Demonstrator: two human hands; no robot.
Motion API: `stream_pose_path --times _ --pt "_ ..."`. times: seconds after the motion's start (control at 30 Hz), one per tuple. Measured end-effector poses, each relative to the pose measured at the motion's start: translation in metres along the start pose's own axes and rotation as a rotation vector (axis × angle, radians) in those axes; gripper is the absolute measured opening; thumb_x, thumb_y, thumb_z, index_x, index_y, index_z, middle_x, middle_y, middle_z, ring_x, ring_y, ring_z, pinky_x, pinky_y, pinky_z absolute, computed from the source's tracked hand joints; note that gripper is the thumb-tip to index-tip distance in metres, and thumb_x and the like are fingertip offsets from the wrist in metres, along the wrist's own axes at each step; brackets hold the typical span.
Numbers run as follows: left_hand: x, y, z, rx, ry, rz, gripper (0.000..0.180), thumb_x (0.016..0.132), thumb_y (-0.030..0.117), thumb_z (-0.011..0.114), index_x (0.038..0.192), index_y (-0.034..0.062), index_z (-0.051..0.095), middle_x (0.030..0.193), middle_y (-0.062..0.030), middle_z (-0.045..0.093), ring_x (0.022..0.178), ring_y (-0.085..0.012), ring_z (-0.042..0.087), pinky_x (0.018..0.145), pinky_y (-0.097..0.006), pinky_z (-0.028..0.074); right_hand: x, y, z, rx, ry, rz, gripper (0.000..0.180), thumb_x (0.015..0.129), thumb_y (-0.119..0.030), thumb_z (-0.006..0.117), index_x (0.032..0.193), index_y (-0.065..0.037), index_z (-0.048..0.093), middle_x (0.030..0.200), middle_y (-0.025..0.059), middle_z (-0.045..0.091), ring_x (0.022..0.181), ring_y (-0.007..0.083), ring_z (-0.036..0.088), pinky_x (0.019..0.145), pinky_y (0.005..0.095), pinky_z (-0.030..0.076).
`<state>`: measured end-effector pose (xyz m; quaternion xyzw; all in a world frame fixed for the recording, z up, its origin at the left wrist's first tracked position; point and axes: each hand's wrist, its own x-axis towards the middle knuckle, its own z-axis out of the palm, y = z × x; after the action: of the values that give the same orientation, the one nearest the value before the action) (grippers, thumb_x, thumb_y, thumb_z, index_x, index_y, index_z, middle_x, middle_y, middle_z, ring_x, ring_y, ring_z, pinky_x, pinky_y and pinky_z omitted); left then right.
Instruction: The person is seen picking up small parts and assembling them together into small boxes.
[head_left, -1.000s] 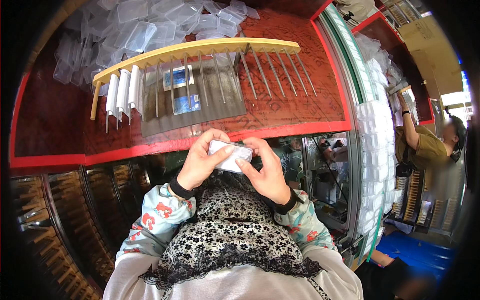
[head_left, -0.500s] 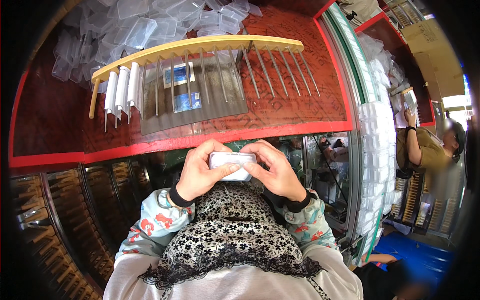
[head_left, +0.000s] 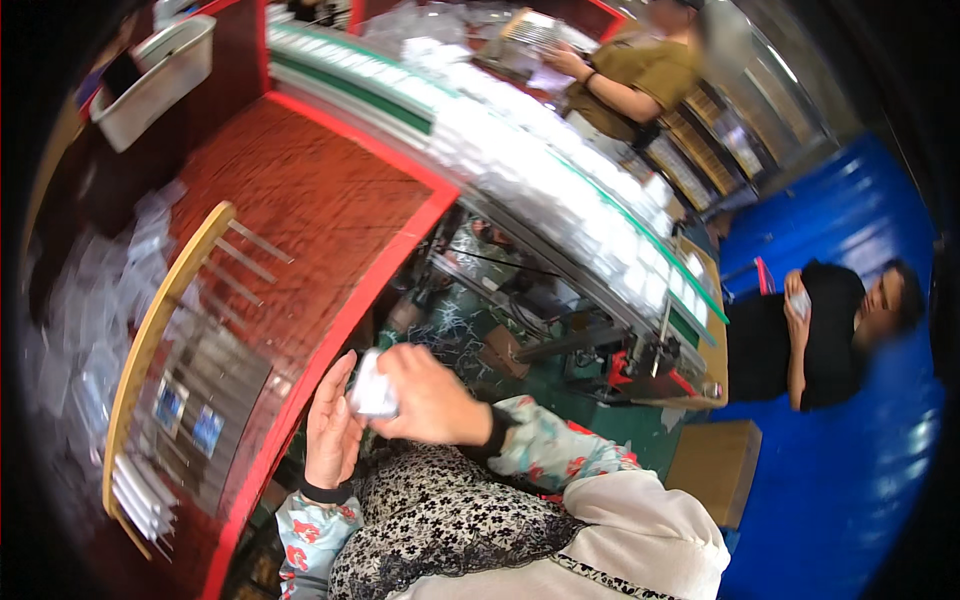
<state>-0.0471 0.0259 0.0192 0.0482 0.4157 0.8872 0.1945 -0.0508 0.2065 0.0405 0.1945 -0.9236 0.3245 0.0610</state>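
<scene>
A small whitish plastic box [head_left: 374,390] is held in front of my apron, its outline smeared by motion. My right hand [head_left: 435,398] has its fingers closed around the box from the right. On the other side, my left hand [head_left: 332,430] is held upright with its fingers stretched out, right beside the box. Whether its thumb touches the box I cannot tell. Left of my hands, on the red table [head_left: 330,185], stands a wooden rack [head_left: 150,350] with metal rods, several white rolled pieces [head_left: 140,495] at its near end.
Transparent plastic boxes [head_left: 90,310] lie heaped behind the rack. A conveyor [head_left: 540,160] covered with rows of white boxes runs past the table. One co-worker [head_left: 630,80] stands beyond it, another [head_left: 815,330] at its right end. A cardboard box [head_left: 715,470] sits on the floor.
My view has swung right, toward the conveyor. The box, earlier held level between both hands, is now tilted in my right hand, and my left fingers have straightened off it.
</scene>
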Motion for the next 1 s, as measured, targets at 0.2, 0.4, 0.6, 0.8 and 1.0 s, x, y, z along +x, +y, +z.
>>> stream_pose_path --times 0.2,0.4,0.6,0.8,1.0 --pt "0.017 -0.004 0.008 0.076 -0.078 -0.120 0.041 0.093 0.020 0.056 0.126 -0.0017 0.046 0.137 -0.0194 0.041 0.121 -0.0304 0.049 0.094 -0.042 0.048 -0.040 0.119 -0.186 -0.169 0.451 0.474 0.072 0.059 -0.011 0.071 0.123 -0.006 0.039 0.111 0.0130 0.045 0.104 0.0260 0.045 0.092 0.0350 0.040" --pt "0.036 -0.021 0.030 0.091 -0.099 -0.215 0.028 0.088 0.009 0.060 0.113 -0.0034 0.054 0.120 -0.0179 0.056 0.106 -0.0276 0.059 0.087 -0.037 0.053 -0.034 0.231 -0.269 -0.127 0.298 0.542 0.079 0.057 -0.012 0.076 0.127 -0.007 0.041 0.130 0.0131 0.042 0.125 0.0289 0.038 0.106 0.0359 0.029" --pt "0.021 -0.010 0.003 0.102 0.024 -0.229 0.029 0.087 0.006 0.062 0.113 -0.0019 0.055 0.117 -0.0149 0.058 0.104 -0.0238 0.060 0.088 -0.035 0.051 -0.008 0.257 -0.239 -0.216 0.155 0.340 0.092 0.053 -0.014 0.077 0.135 -0.003 0.038 0.133 0.0164 0.042 0.127 0.0315 0.036 0.108 0.0370 0.027" --pt "0.001 -0.020 -0.022 0.087 0.076 -0.194 0.025 0.087 0.006 0.062 0.111 -0.0011 0.057 0.110 -0.0124 0.062 0.098 -0.0208 0.062 0.084 -0.033 0.052 -0.034 0.253 -0.243 -0.367 0.197 0.251 0.096 0.053 -0.009 0.073 0.140 0.001 0.031 0.137 0.0186 0.039 0.129 0.0325 0.034 0.109 0.0390 0.025" --pt "-0.054 -0.007 -0.034 0.070 0.279 -0.133 0.023 0.090 0.012 0.060 0.110 0.0011 0.058 0.108 -0.0086 0.063 0.096 -0.0166 0.062 0.082 -0.029 0.051 0.017 0.126 -0.155 -0.438 0.317 0.022 0.054 0.074 -0.009 0.071 0.125 -0.002 0.052 0.128 0.0195 0.051 0.122 0.0351 0.044 0.103 0.0416 0.033"
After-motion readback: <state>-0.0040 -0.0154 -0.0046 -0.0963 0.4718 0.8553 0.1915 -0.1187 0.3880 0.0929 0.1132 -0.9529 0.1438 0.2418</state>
